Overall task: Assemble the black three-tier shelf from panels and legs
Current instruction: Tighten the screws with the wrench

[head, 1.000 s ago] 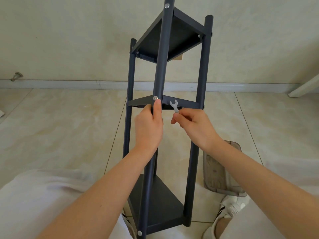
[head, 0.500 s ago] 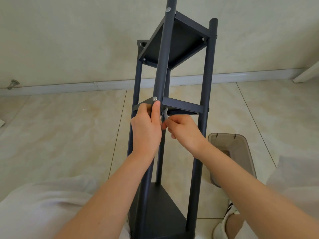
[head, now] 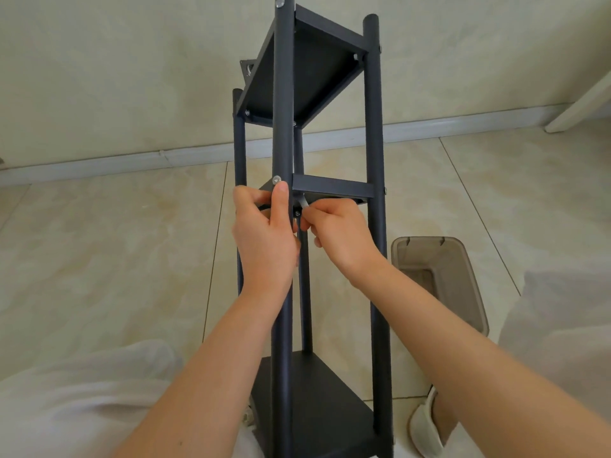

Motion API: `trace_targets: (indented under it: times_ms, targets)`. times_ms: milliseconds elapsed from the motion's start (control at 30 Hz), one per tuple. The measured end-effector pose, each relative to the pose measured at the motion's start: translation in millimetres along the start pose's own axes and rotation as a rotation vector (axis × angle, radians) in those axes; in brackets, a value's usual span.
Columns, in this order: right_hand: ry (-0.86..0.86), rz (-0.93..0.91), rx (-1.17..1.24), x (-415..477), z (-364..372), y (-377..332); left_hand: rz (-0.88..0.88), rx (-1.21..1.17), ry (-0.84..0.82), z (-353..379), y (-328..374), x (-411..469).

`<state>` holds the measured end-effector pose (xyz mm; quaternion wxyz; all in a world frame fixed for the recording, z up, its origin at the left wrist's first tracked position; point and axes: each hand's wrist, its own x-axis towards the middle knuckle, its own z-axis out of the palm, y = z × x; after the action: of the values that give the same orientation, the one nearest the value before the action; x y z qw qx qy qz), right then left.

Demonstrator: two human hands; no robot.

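Note:
The black three-tier shelf (head: 373, 133) stands tilted between my knees, with three panels bolted to round legs. My left hand (head: 264, 236) grips the near leg (head: 282, 94) at the middle panel (head: 332, 186), thumb up just under a silver bolt head (head: 276, 180). My right hand (head: 340, 236) pinches a small silver wrench (head: 303, 203) and holds it under the middle panel, behind the near leg, by a nut (head: 297, 213). The wrench's head is hidden.
A clear plastic bin (head: 439, 279) lies on the tiled floor right of the shelf. A wall and baseboard run behind. My white-trousered knees flank the bottom panel (head: 317, 398), and a slipper (head: 425, 428) is at the lower right.
My right hand brought the wrench from in front of the middle panel down under it, behind the near leg. The view shifted, so the shelf looks more upright. My left hand kept its grip.

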<state>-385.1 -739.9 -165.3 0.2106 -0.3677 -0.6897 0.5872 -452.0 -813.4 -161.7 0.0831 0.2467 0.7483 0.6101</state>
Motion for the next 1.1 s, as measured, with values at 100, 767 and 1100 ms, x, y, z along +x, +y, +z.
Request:
trace_targets:
  times_ms: [100, 767, 1100]
  targets:
    - [0.004, -0.003, -0.014, 4, 4, -2, -0.018, -0.001, 0.018, -1, -3, -2]
    - [-0.047, -0.083, -0.166, 8, 9, 2, -0.071, -0.08, 0.081, -11, -8, -4]
    - [-0.084, -0.156, -0.078, 12, 5, -11, 0.033, -0.162, 0.105, -10, 2, -1]
